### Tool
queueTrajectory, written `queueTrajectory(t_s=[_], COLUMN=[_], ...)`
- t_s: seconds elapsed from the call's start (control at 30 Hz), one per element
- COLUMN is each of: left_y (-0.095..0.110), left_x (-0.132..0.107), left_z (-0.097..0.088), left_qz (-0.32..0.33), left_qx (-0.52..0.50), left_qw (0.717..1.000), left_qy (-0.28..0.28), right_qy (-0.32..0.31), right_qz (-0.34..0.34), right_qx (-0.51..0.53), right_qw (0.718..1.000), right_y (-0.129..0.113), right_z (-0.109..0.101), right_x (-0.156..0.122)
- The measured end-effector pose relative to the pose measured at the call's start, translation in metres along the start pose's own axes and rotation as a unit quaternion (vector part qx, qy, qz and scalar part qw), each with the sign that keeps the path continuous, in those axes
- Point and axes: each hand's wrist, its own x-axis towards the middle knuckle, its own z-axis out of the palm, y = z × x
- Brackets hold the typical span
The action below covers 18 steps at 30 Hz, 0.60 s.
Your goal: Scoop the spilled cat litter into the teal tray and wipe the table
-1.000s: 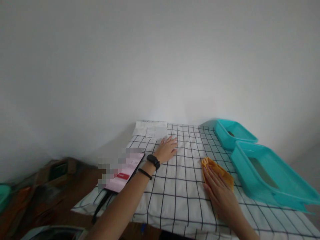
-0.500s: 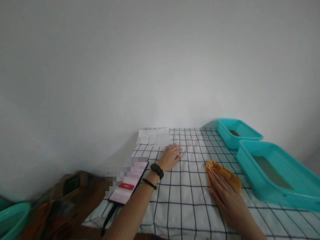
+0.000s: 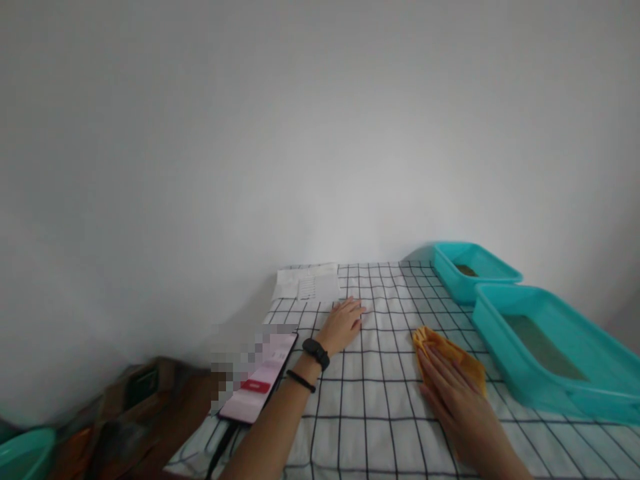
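My left hand (image 3: 343, 323) lies on the checked cloth with its fingers spread, just in front of some white papers (image 3: 319, 283). It holds nothing; a black watch and a black band are on the wrist. My right hand (image 3: 453, 397) rests flat, fingers stretched out, on a folded yellow cloth (image 3: 470, 367). Part of the yellow cloth is hidden under the palm. Beside my left forearm is a phone (image 3: 259, 386) with a lit screen, partly blurred out.
A white tablecloth with black checks (image 3: 373, 393) covers the table. Two turquoise trays stand at the right: a nearer one (image 3: 505, 360) and a farther one (image 3: 453, 280). A plain wall rises behind. At the lower left are a turquoise basin (image 3: 30, 447) and a brown box (image 3: 163, 377).
The whole view has shifted slightly, so the table appears a little lower. Both hands stay nearly where they were on the table, the right one still on the yellow cloth.
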Motion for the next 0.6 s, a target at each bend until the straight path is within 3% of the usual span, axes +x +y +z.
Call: queueTrajectory(t_s=[0.2, 0.37, 0.47, 0.53, 0.6], left_y=[0.022, 0.047, 0.040, 0.030, 0.022], left_x=[-0.008, -0.073, -0.118, -0.142, -0.159], left_z=[-0.022, -0.038, -0.022, 0.003, 0.034], left_qz=[0.010, 0.018, 0.044, 0.059, 0.101], left_qx=[0.020, 0.035, 0.100, 0.158, 0.192], left_qw=[1.000, 0.999, 0.994, 0.985, 0.970], left_qy=[-0.018, -0.021, 0.016, 0.044, 0.107], right_qy=[0.005, -0.001, 0.002, -0.004, 0.000], right_qz=[0.004, -0.004, -0.017, -0.030, -0.034], right_qx=[0.016, 0.003, -0.009, -0.007, 0.004], right_qw=[1.000, 1.000, 1.000, 1.000, 0.999], right_y=[-0.001, -0.007, -0.003, 0.004, 0.008], right_z=[0.000, -0.012, -0.009, 0.000, 0.010], right_x=[0.002, 0.005, 0.000, -0.012, -0.027])
